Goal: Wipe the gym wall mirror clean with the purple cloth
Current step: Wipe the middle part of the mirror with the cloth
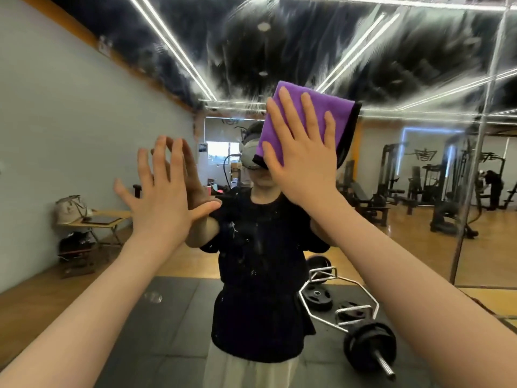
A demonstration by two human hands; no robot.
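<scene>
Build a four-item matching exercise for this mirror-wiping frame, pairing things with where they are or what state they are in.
Column one:
1. purple cloth
2. left hand
3. hex bar
4. beige bag

Column two:
A. on the small table at left, in the reflection
B. fingers spread flat toward the mirror
C. pressed to the glass under the right hand
D. lying on the dark floor mat

Pairs: 1-C, 2-B, 3-D, 4-A

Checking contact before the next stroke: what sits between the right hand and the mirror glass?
In the head view, the folded purple cloth lies between the right hand and the mirror; straight fingers press it flat against the glass.
</scene>
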